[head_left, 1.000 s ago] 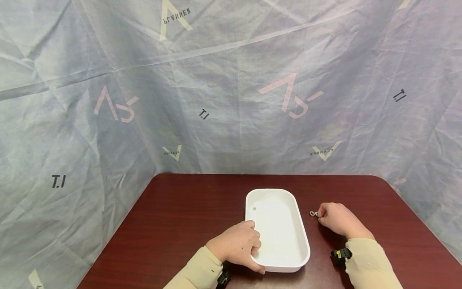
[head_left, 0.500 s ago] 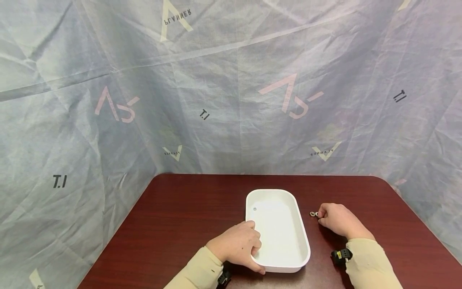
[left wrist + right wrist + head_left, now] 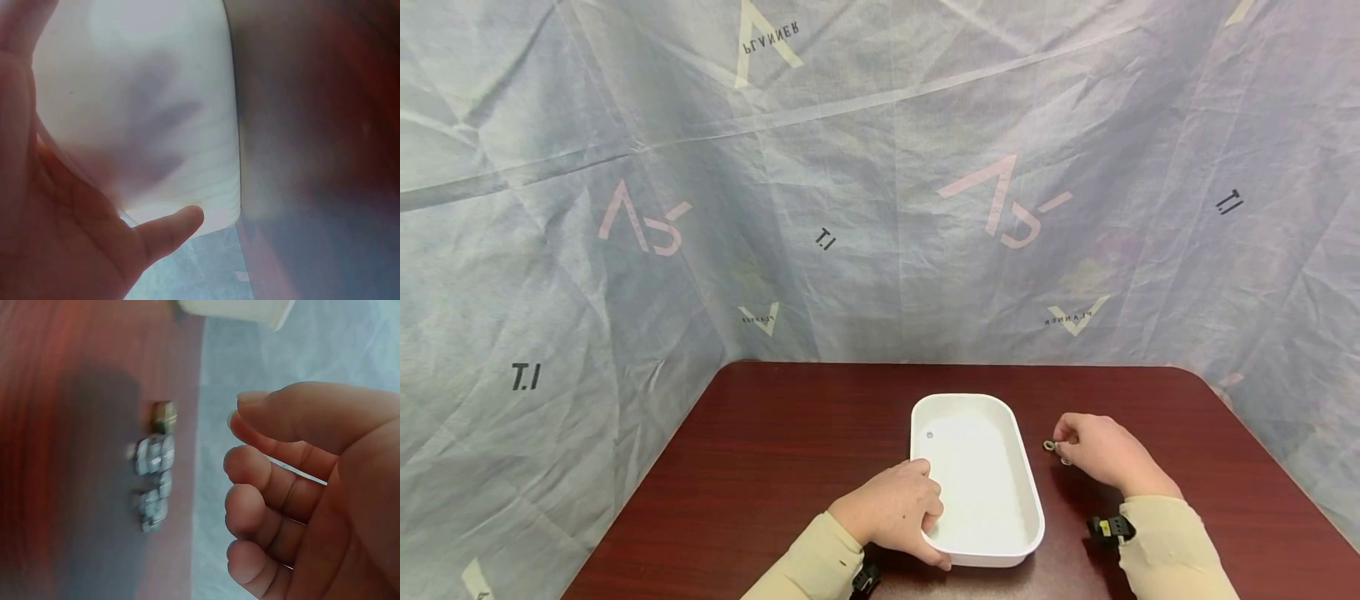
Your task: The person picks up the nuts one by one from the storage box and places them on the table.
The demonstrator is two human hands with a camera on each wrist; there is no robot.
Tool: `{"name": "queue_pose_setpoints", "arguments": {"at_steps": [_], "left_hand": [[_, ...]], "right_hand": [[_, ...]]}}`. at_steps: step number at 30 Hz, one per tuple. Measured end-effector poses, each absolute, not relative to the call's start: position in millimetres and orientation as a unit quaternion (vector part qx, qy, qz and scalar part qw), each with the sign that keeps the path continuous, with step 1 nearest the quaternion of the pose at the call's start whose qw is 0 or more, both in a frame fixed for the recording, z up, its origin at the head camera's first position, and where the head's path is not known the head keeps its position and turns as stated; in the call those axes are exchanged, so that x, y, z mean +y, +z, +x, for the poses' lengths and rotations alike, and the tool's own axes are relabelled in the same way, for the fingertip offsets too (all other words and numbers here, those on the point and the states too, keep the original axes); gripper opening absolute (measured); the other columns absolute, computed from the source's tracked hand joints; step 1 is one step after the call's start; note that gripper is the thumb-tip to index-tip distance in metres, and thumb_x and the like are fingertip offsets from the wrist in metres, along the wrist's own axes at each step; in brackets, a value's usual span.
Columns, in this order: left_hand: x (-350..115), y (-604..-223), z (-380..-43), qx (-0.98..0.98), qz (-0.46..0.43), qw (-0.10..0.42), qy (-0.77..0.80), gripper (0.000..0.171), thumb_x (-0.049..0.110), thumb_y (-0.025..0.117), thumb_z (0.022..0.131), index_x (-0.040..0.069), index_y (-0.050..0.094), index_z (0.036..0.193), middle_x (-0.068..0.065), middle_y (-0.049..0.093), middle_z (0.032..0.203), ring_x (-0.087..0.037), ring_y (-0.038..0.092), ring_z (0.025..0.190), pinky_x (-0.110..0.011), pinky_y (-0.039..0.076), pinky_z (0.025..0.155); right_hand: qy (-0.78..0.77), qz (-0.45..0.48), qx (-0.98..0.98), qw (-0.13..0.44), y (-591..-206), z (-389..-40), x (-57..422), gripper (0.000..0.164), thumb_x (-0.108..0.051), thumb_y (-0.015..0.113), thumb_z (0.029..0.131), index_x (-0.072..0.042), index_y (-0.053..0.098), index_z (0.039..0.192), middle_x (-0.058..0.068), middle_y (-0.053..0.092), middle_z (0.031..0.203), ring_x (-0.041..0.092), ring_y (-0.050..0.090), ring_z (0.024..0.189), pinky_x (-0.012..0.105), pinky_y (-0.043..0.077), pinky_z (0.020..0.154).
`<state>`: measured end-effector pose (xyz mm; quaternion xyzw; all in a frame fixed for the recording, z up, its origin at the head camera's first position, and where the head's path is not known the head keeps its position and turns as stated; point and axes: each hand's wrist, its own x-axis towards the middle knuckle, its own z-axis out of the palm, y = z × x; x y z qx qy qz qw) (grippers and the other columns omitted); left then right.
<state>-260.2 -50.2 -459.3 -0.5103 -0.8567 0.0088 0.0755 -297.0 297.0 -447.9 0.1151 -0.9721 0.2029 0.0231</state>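
Observation:
A white rectangular tray (image 3: 977, 492) with rounded corners stands on the table. My left hand (image 3: 895, 504) grips its near left rim, fingers inside and thumb along the outside; in the left wrist view those fingers show as dark shapes through the tray wall (image 3: 150, 75). A small metallic piece (image 3: 929, 435) lies inside, toward the far left. Right of the tray, my right hand (image 3: 1105, 450) hovers over small metal nuts (image 3: 1049, 446). In the right wrist view, several silvery nuts (image 3: 153, 456) and a brass-coloured one (image 3: 165, 417) lie below loosely bent fingers, apart from them.
The dark red wooden table (image 3: 790, 442) has rounded far corners. A grey printed cloth (image 3: 850, 192) hangs behind it and along both sides. Black wrist devices (image 3: 1108, 528) sit at the cuffs of the cream sleeves.
My right hand's fingers have shifted up slightly from the nuts, and a nut near the thumb now shows. The left hand and the tray stay still.

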Motion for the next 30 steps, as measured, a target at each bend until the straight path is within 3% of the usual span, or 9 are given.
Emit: {"name": "queue_pose_setpoints", "arguments": {"at_steps": [9, 16, 30], "left_hand": [[-50.2, -460.5, -260.4, -0.857, -0.510, 0.073, 0.010, 0.057, 0.076, 0.074, 0.069, 0.030, 0.045, 0.051, 0.023, 0.037, 0.060, -0.004, 0.031, 0.066, -0.016, 0.028, 0.059], [-50.4, -460.2, -261.8, -0.854, -0.515, 0.074, 0.012, 0.058, 0.077, 0.073, 0.071, 0.030, 0.044, 0.052, 0.022, 0.037, 0.060, -0.005, 0.030, 0.066, -0.016, 0.028, 0.061], [-50.5, -461.4, -262.2, -0.854, -0.515, 0.078, 0.008, 0.057, 0.077, 0.073, 0.070, 0.030, 0.045, 0.053, 0.022, 0.037, 0.060, -0.004, 0.031, 0.067, -0.016, 0.028, 0.060]], "right_hand": [[0.221, 0.145, -0.964, 0.039, -424.2, -285.6, 277.6, 0.007, -0.016, 0.071, 0.089, -0.017, 0.067, 0.095, -0.008, 0.055, 0.069, 0.011, 0.051, 0.062, 0.036, 0.042, 0.061], [0.223, 0.171, -0.958, 0.059, -407.8, -279.6, 257.1, 0.008, -0.015, 0.072, 0.088, -0.019, 0.068, 0.094, -0.007, 0.050, 0.069, 0.011, 0.047, 0.063, 0.034, 0.041, 0.062], [0.213, 0.204, -0.954, 0.046, -394.7, -290.1, 223.7, 0.010, -0.016, 0.070, 0.089, -0.017, 0.070, 0.099, -0.007, 0.053, 0.073, 0.010, 0.048, 0.062, 0.034, 0.042, 0.061]]}}
